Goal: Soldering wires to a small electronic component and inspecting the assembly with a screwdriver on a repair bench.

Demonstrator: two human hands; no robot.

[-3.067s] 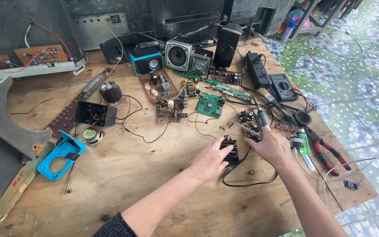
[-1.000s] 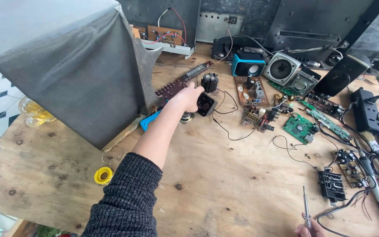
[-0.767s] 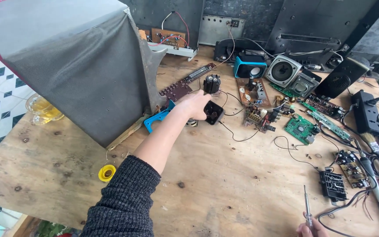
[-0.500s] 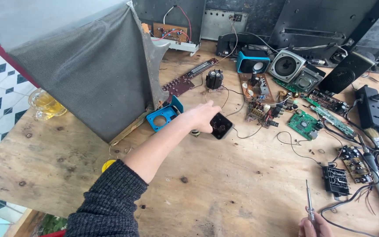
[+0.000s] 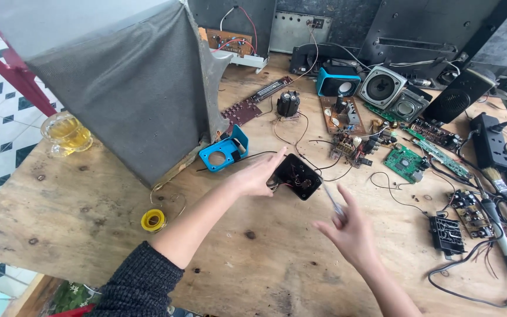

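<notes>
My left hand (image 5: 257, 174) reaches out over the wooden table (image 5: 89, 194) and grips the left edge of a small open black case (image 5: 298, 176) with red and black wires inside. The case hovers at or just above the tabletop; I cannot tell which. My right hand (image 5: 352, 232) is raised to the right of the case, a little nearer to me. It pinches a thin metal screwdriver (image 5: 332, 201), blurred by motion, whose tip points up towards the case.
A big grey cloth-covered cabinet (image 5: 130, 88) fills the left. Beside it are a glass of yellow drink (image 5: 66, 132), a yellow solder reel (image 5: 154, 220) and a blue plastic part (image 5: 224, 154). Speakers (image 5: 382, 87), a green circuit board (image 5: 406, 159), a black module (image 5: 447, 235) and a power strip (image 5: 488, 141) crowd the right.
My left hand has brought the black case from beside the cabinet towards the middle of the table. My right hand with the screwdriver has risen from the bottom edge to meet it.
</notes>
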